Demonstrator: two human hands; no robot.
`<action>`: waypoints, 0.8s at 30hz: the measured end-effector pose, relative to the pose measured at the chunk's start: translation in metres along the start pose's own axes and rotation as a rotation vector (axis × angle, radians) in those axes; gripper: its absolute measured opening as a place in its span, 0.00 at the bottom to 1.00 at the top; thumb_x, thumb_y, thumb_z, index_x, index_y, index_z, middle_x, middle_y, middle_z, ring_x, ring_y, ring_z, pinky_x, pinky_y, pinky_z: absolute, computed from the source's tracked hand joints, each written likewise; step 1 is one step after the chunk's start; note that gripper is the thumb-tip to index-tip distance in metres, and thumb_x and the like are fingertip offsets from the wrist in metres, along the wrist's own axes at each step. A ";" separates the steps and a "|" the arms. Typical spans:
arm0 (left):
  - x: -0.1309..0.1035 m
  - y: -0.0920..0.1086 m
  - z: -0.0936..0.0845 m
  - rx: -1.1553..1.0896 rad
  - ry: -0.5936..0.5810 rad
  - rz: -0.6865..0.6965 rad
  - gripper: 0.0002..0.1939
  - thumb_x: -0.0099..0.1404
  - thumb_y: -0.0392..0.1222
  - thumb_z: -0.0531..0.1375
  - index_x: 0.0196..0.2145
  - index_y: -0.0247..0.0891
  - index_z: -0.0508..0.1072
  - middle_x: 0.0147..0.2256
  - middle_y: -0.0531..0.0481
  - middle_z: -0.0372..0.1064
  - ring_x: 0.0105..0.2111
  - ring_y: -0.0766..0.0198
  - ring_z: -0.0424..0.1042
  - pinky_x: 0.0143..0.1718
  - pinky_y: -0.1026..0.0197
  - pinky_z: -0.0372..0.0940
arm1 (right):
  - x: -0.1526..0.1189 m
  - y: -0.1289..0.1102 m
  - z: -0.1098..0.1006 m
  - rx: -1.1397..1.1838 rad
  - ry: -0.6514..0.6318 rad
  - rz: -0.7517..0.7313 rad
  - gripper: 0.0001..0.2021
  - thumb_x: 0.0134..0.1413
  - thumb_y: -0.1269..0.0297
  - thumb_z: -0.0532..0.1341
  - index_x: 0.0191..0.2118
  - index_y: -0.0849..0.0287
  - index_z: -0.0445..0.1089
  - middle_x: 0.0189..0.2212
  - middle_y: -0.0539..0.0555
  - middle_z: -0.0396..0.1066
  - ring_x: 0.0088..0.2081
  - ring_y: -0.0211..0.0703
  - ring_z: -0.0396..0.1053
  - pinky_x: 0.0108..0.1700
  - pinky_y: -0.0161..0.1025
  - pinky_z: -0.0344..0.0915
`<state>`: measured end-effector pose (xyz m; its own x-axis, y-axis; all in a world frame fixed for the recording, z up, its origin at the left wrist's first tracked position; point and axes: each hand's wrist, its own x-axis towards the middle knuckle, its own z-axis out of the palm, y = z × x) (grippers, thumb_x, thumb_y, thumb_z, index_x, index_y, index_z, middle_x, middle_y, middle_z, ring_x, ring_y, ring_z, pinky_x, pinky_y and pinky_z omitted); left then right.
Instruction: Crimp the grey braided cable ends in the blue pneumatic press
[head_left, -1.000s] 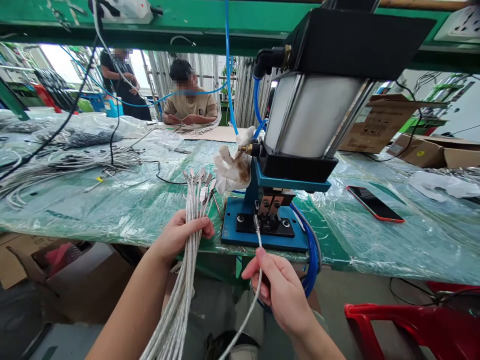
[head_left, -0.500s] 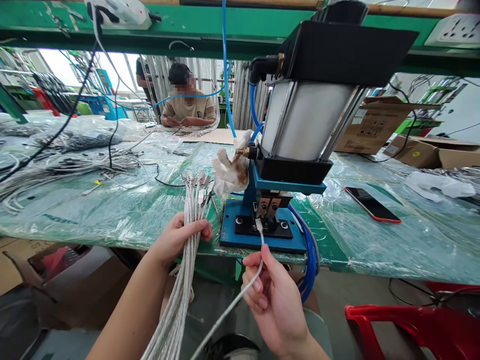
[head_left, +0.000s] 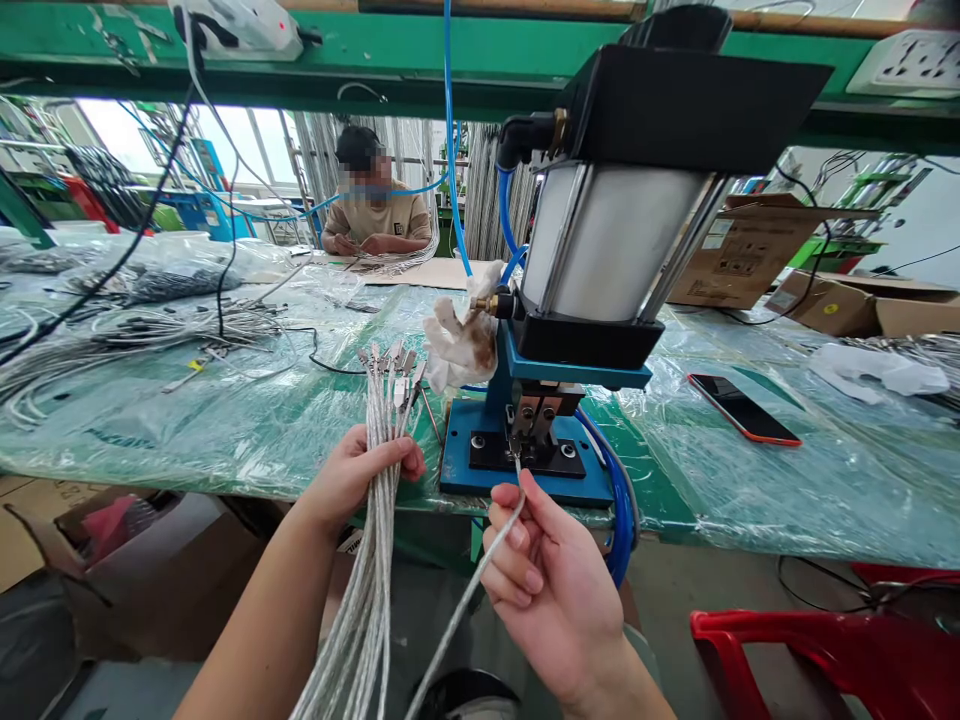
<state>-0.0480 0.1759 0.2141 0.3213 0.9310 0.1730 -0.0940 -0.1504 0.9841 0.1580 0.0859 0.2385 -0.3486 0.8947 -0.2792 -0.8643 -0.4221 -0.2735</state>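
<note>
My left hand point(head_left: 381, 462) is closed round a bundle of clear-jacketed cables point(head_left: 379, 530), whose metal connectors point(head_left: 394, 362) point up above the fist. Between thumb and fingers, my right hand point(head_left: 544, 565) pinches a single cable point(head_left: 471, 592) just below its end. That cable's metal connector point(head_left: 515, 447) sits at the jaws of a small pneumatic press point(head_left: 536, 412), partly hidden among the dark tooling. The press has a blue base point(head_left: 461, 470) and a large silver cylinder point(head_left: 611, 240). The cable's lower length hangs down out of view.
A phone point(head_left: 742, 408) lies right of the press, with cardboard boxes point(head_left: 739, 250) behind. A crumpled white glove or cloth point(head_left: 461, 345) rests against the press. More cables point(head_left: 172, 335) lie at left. A co-worker point(head_left: 379, 205) sits across the table; a red stool point(head_left: 817, 640) stands lower right.
My right hand has moved slightly up and forward, carrying the cable's connector further into the press jaws. My left hand stays put round the bundle. A person standing behind has gone from view.
</note>
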 end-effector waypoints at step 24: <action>-0.001 -0.003 -0.002 -0.047 0.018 0.030 0.14 0.63 0.44 0.61 0.23 0.36 0.74 0.25 0.48 0.72 0.27 0.61 0.69 0.31 0.60 0.60 | 0.013 -0.010 -0.014 -0.076 0.034 -0.081 0.13 0.60 0.66 0.58 0.27 0.68 0.72 0.14 0.47 0.62 0.11 0.25 0.48 0.14 0.27 0.46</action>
<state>-0.0499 0.1760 0.2111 0.3008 0.9322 0.2012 -0.1480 -0.1628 0.9755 0.1674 0.0995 0.2248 -0.2654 0.9213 -0.2843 -0.8585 -0.3600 -0.3652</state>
